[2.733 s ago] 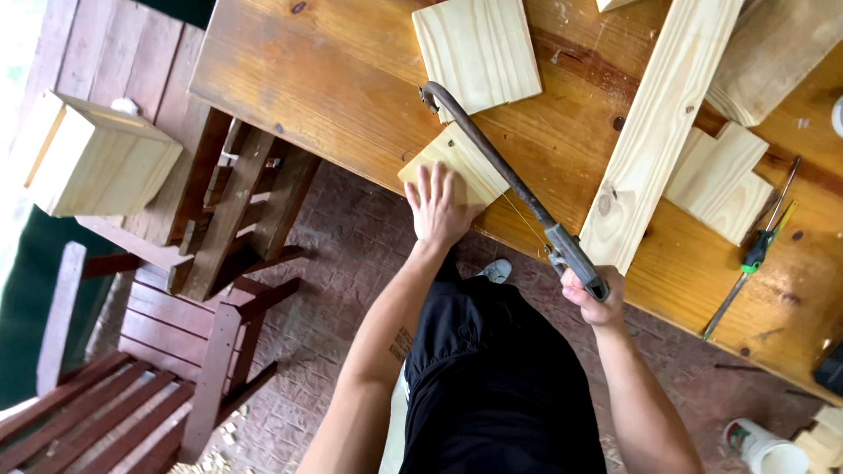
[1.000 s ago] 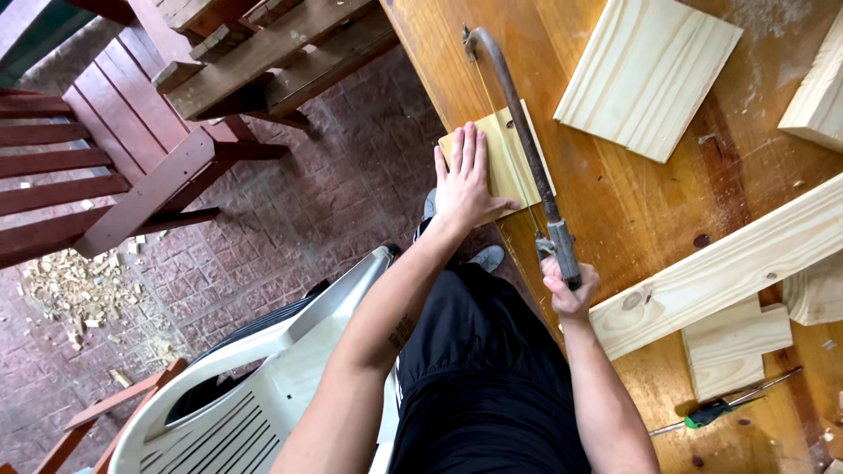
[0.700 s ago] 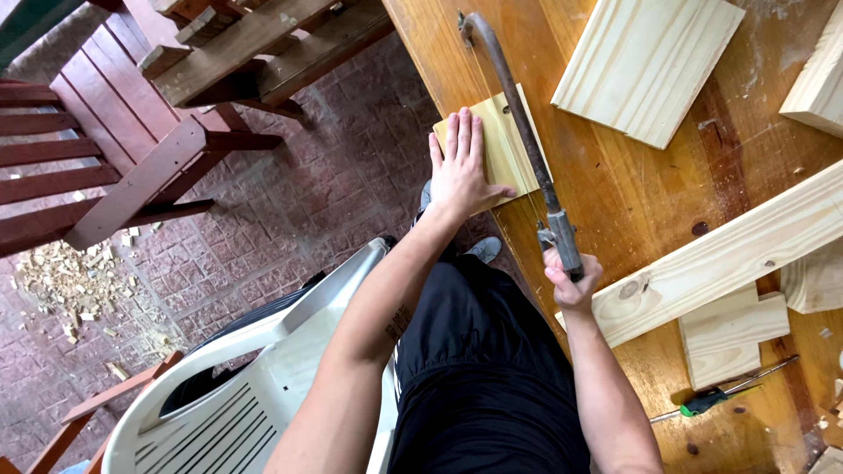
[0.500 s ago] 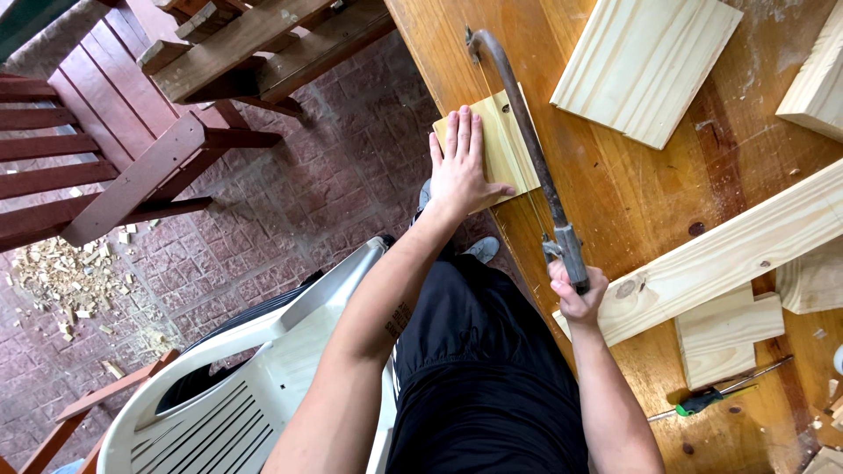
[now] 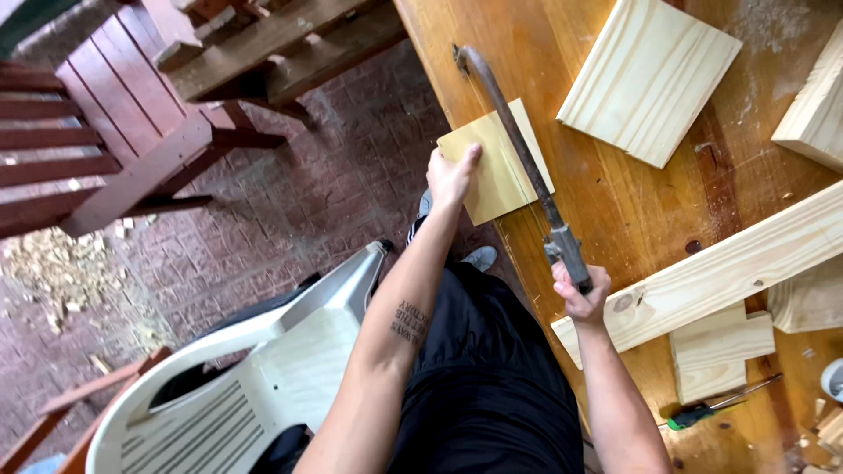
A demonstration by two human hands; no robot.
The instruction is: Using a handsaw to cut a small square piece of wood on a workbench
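1. Right hand (image 5: pixel 580 294), lower centre-right of the frame: grip closed around the handle of the saw (image 5: pixel 518 154), frame running up-left across the small board.
2. Left hand (image 5: pixel 452 175), centre: fingers flat on the near-left corner of the board (image 5: pixel 496 162), pressing it down; grip not wrapped, palm mostly over the bench edge.
3. Step in hand, as judged: sawing the board, saw laid across it on its right side, left hand steadying.
4. Next move likely calls for firm downward pressure from the left hand, fingers kept clear of the blade line, and a straight stroke along the saw's length.
5. Board lies at the bench (image 5: pixel 632 219) edge, centre-top, between the two hands; blade itself too thin to make out.
6. Outward: a larger pale panel (image 5: pixel 650 79) upper right, a long plank (image 5: pixel 729 268) just beside the right hand, offcuts (image 5: pixel 716 351) and a screwdriver (image 5: pixel 716 408) lower right.
7. White plastic chair (image 5: pixel 246 386) lower left, red wooden chair (image 5: pixel 97 132) upper left, brick floor (image 5: pixel 290 228) between.
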